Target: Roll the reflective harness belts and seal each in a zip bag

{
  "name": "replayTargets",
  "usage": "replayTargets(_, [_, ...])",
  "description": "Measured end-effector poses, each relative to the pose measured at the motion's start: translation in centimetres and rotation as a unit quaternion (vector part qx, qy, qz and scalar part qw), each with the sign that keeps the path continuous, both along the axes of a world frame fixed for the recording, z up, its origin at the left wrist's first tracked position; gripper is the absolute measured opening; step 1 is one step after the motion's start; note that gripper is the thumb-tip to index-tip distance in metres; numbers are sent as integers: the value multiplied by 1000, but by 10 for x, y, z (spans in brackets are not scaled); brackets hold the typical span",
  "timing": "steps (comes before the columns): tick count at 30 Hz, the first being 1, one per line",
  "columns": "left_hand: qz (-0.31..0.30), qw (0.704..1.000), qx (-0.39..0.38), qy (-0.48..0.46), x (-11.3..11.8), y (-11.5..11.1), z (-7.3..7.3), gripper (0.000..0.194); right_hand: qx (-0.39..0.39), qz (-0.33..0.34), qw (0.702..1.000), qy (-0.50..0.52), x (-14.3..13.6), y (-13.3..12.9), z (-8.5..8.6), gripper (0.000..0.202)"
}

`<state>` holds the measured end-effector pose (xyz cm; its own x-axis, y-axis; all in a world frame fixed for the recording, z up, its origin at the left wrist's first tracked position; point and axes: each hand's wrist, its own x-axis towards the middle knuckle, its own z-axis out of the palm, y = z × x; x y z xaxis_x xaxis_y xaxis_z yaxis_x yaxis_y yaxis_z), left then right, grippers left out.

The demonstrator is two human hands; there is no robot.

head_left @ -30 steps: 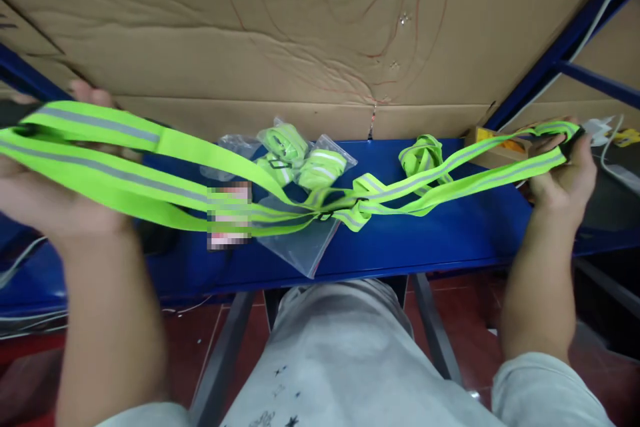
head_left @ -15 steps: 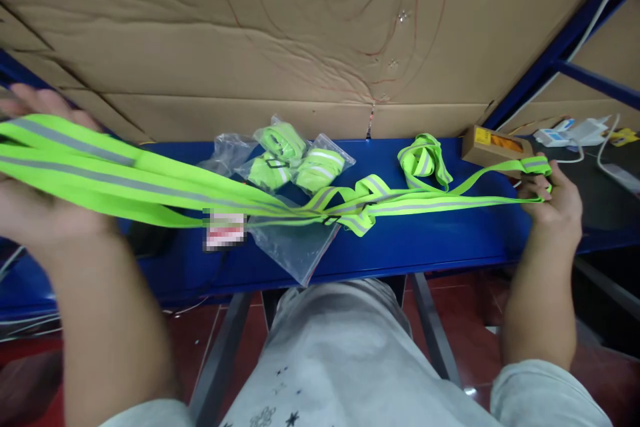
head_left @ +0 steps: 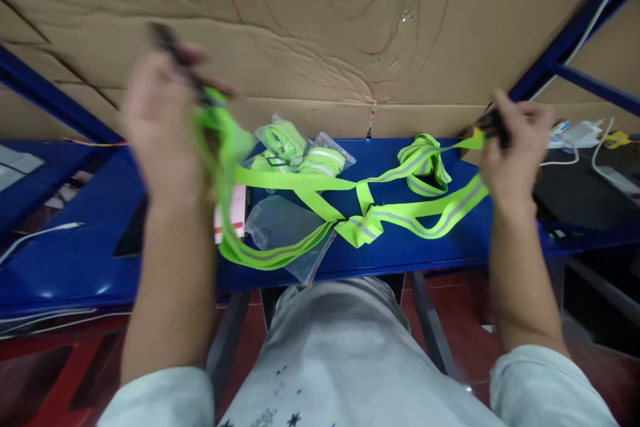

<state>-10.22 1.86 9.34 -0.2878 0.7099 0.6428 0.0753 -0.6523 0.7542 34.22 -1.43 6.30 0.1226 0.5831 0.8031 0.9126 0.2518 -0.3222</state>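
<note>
My left hand (head_left: 167,123) closes around the gathered end of the lime-green straps (head_left: 280,181), a blurred dark piece sticking up from it; my right hand (head_left: 517,153) pinches the other end, where 2 lengths meet. Between my 2 hands the straps sag in loose loops over the blue counter (head_left: 425,255), grey stripes showing, twisted together around small black buckles (head_left: 376,205) mid-span.

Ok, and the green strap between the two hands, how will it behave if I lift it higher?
The green strap will probably be floppy, as it sags in loose curves between left hand and right hand. It looks light, just thin flat bands. It may tangle, because the bands bunch near its middle.
</note>
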Motion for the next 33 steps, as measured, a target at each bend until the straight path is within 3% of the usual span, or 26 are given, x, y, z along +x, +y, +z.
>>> replayTargets(1, [-24, 998, 4, 53, 27, 3, -7, 35, -19, 16, 999, -38, -28, 2, 0, 66])
replayTargets(3, [-93, 978, -71, 173, 74, 4, -27, 36, -76, 57, 992, -80, -79, 8, -8, 68])
replayTargets(5, [-147, 948, -109, 259, 104, 3, -51, 33, -116, 88, 984, -107, -113, 16, -22, 67])
replayTargets(8, [-181, 925, -100, 318, 120, 1, -80, 29, -169, 114, 968, -143, -132, 24, -43, 67])
replayTargets(12, [-164, 935, -118, 291, 115, 5, -100, 34, -172, 95, 971, -134, -125, 22, -55, 68])
replayTargets(18, [-167, 938, -127, 276, 114, 8, -105, 37, -204, 90, 968, -116, -127, 17, -53, 69])
replayTargets(25, [-170, 946, -129, 245, 114, 5, -102, 37, -177, 50, 976, -117, -123, 20, -58, 68])
replayTargets(30, [-197, 932, -116, 281, 115, 6, -103, 26, -187, 47, 966, -175, -133, 22, -71, 69])
replayTargets(33, [-259, 919, -177, 238, 114, 6, -101, 33, -169, 50, 965, -195, -134, 22, -72, 70])
